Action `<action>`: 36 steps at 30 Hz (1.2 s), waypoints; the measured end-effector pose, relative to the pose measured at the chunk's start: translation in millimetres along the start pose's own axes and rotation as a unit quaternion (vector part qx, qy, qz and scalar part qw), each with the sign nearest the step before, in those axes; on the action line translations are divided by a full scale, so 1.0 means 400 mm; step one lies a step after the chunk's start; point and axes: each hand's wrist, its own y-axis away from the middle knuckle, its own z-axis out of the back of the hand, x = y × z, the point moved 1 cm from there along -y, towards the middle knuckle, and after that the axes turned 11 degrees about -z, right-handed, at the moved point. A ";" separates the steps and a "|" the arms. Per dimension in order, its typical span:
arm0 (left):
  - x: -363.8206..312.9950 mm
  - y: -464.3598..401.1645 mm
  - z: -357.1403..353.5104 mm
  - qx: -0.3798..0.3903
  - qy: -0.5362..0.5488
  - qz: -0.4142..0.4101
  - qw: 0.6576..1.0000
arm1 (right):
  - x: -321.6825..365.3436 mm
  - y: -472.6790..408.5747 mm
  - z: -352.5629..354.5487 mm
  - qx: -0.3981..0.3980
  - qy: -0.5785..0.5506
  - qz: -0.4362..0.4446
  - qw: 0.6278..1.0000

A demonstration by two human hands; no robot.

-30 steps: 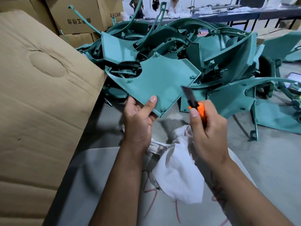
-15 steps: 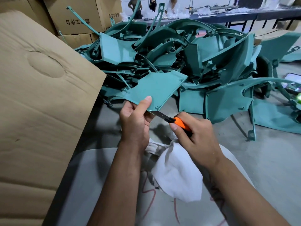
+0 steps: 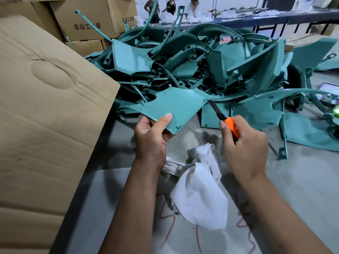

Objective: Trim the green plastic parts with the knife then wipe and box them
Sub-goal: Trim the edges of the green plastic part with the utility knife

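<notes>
My left hand [image 3: 152, 138] pinches the near corner of a flat green plastic part [image 3: 176, 105], held nearly level over the floor. My right hand [image 3: 245, 149] grips an orange-handled knife [image 3: 232, 126]; its dark blade points up and left, and the tip touches the part's right corner. A white cloth [image 3: 200, 195] lies crumpled on my lap below both hands. A big pile of green plastic parts [image 3: 211, 65] covers the floor beyond.
A large cardboard box flap [image 3: 45, 116] rises at the left. Printed cartons [image 3: 88, 19] stand behind it. A phone [image 3: 328, 88] lies on the floor at the right. People stand at a long table [image 3: 256, 17] at the back.
The knife moved from the part's near edge by my left thumb up along its right edge to the far right corner. My left hand kept hold of the part and levelled it.
</notes>
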 end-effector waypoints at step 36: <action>-0.001 0.007 0.015 0.136 -0.030 -0.027 0.990 | -0.037 -0.039 0.021 0.011 -0.240 -0.112 0.964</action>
